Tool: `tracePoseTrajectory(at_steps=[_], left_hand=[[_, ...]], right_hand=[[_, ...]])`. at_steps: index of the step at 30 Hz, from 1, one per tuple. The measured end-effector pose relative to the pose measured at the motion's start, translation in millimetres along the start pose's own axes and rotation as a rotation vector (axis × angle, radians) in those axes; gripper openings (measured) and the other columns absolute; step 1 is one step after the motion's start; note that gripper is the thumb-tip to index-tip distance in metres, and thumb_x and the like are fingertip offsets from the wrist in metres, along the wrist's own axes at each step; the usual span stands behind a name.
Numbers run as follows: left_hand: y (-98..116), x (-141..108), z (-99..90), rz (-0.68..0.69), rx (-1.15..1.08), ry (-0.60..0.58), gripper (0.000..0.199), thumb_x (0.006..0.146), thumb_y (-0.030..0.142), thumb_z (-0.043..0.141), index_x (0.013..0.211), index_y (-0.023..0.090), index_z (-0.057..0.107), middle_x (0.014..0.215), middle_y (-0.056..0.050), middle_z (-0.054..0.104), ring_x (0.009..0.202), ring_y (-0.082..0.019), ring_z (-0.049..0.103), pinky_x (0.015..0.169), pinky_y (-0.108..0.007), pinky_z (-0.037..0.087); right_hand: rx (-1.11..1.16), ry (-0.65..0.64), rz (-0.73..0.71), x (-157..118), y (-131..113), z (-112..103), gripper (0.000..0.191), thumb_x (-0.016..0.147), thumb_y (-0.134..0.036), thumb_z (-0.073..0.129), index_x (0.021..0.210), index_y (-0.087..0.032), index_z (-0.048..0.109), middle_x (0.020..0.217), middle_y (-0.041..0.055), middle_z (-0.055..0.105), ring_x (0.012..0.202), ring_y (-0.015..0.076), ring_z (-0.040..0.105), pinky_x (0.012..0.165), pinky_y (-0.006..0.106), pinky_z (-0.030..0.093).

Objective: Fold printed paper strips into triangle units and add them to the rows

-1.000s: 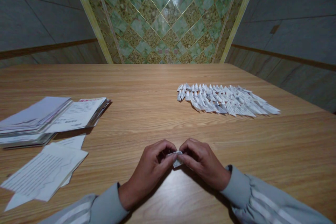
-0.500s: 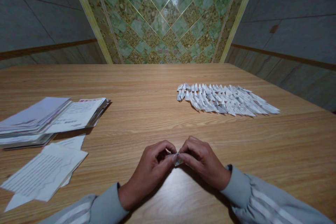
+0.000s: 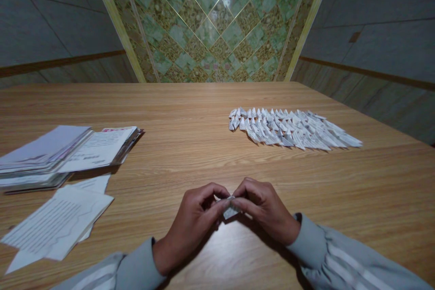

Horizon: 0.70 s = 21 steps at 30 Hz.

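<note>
A small folded piece of paper (image 3: 231, 211) is pinched between my two hands near the front middle of the table. My left hand (image 3: 195, 219) grips its left side with thumb and forefinger. On its right side, my right hand (image 3: 267, 210) holds it the same way. The fingertips of both hands nearly meet at the paper's top edge. Beyond my right hand, several small folded paper pieces (image 3: 288, 131) with pointed tips stand packed in rows.
At the left lies a thick stack of papers (image 3: 47, 147), partly opened out. Loose printed sheets (image 3: 61, 219) overlap in front of it. The wooden table (image 3: 176, 113) reaches back to a tiled wall (image 3: 217, 22).
The small paper between my fingertips shows more of its face and hangs a little lower. My hands have shifted only slightly.
</note>
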<state>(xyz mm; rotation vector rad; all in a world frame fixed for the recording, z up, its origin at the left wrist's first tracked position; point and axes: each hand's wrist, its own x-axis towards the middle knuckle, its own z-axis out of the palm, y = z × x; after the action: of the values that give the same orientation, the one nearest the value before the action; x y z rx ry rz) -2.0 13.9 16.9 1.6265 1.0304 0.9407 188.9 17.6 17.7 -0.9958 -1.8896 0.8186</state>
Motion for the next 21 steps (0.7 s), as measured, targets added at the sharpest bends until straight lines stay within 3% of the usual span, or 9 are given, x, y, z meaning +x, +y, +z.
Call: tracePoseTrajectory(at_steps=[12, 17, 21], left_hand=[[0.0, -2.2, 7.3, -0.139, -0.293, 0.078, 0.026, 0.082, 0.04, 0.07, 0.081, 0.015, 0.066, 0.056, 0.001, 0.059, 0.047, -0.011, 0.054, 0.046, -0.022, 0.046], [5.4, -3.1, 11.9, -0.178, -0.324, 0.144, 0.027, 0.079, 0.04, 0.072, 0.076, 0.014, 0.064, 0.053, 0.003, 0.055, 0.045, -0.009, 0.048, 0.043, -0.019, 0.038], [3.8, -3.3, 12.3, -0.152, -0.266, 0.128, 0.024, 0.083, 0.038, 0.069, 0.078, 0.015, 0.065, 0.055, 0.003, 0.056, 0.047, -0.009, 0.05, 0.045, -0.019, 0.039]], right_hand=[[-0.071, 0.026, -0.088, -0.1, -7.0, 0.7, 0.034, 0.1, -0.038, 0.05, 0.075, -0.018, 0.064, 0.068, 0.0005, 0.059, 0.068, 0.014, 0.054, 0.062, 0.026, 0.038], [-0.074, 0.05, -0.084, -0.3, -8.7, 0.9, 0.036, 0.1, -0.04, 0.049, 0.075, -0.019, 0.063, 0.068, 0.0005, 0.059, 0.068, 0.0146, 0.054, 0.061, 0.027, 0.039], [-0.096, 0.057, -0.069, -0.1, -4.3, 1.1, 0.031, 0.097, -0.037, 0.056, 0.073, -0.019, 0.065, 0.066, -0.0001, 0.059, 0.066, 0.0142, 0.055, 0.059, 0.027, 0.039]])
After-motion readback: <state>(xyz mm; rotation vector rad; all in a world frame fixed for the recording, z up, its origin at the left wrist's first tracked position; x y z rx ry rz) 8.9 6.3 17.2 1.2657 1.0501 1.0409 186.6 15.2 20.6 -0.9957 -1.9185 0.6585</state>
